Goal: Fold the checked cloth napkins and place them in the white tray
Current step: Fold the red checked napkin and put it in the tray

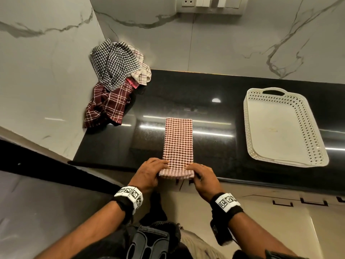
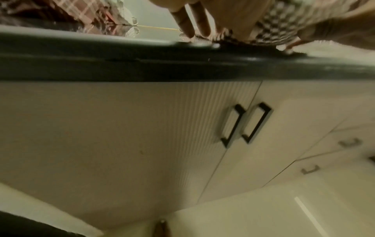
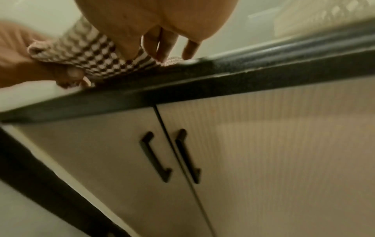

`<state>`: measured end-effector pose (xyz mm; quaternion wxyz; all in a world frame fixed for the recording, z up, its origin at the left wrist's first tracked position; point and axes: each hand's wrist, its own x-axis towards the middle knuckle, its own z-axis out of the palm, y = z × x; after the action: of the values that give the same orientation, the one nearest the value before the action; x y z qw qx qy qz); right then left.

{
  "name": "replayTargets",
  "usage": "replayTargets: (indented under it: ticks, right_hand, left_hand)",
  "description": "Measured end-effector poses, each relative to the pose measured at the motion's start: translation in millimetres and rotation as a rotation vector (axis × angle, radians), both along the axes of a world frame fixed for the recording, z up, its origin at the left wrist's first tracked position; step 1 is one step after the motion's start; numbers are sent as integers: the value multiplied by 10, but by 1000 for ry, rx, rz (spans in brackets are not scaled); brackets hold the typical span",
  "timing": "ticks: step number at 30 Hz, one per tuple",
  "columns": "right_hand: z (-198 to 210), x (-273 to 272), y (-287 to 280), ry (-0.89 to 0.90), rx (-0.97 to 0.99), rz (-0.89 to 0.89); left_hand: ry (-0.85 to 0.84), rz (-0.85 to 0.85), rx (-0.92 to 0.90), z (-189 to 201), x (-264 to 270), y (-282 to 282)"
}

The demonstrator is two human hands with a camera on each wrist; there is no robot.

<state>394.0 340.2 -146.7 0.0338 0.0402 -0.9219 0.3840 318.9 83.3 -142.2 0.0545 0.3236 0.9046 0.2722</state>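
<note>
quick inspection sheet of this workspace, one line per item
surface: black glossy countertop, light glare on it.
job's things: pink checked napkin folded into a long strip at the front edge; white tray to its right holds no napkins; heap of unfolded napkins in the back left corner.
clutter: nothing seen.
grippers: left hand and right hand grip the strip's near end, rolled up off the counter.
cables: nothing seen.
surroundings: marble-look wall, wall sockets, cabinet doors below.

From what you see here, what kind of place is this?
Most likely a home kitchen: a black stone countertop against marble-look wall panels, cabinet doors with black handles below, wall sockets above.
</note>
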Motion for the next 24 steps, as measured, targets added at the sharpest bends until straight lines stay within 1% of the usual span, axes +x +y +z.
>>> replayTargets:
  ticks: [1, 3, 5, 8, 10, 12, 17, 20, 21, 22, 23, 24]
  right_hand:
    - [77, -23, -30, -48, -111, -67]
    - [235, -109, -104, -138, -269, -183]
    - [337, -235, -166, -190, -328, -275]
    - [320, -402, -225, -265, -267, -378]
    - [281, -489, -246, -304, -201, -413]
    - [272, -547, -262, -331, -120, -416]
    - [241, -677, -298, -384, 26, -451]
    - [291, -679, -312, -358, -23, -524]
    - [315, -639, -315, -322, -30, -534]
    - [344, -583, -325, -259, 10, -521]
    - [370, -524, -348, -181, 89, -474]
    - [386, -480, -380, -114, 192, -390]
  left_hand:
    - [-83, 71, 66, 42, 3, 28]
    - [-220, 191, 124, 138, -47, 92]
    - [-304, 273, 156, 218, -156, 183]
    - [-352, 382, 124, 252, -341, 313]
    - [-377, 404, 52, 229, -429, 362]
    - [-392, 410, 24, 223, -486, 391]
    - [-377, 445, -20, 201, -540, 419]
    - [-365, 467, -8, 289, -535, 434]
    - [-355, 468, 0, 312, -523, 430]
    - [-301, 451, 10, 328, -496, 423]
    - [-179, 395, 18, 334, -465, 412]
    - [-22, 298, 15, 325, -440, 408]
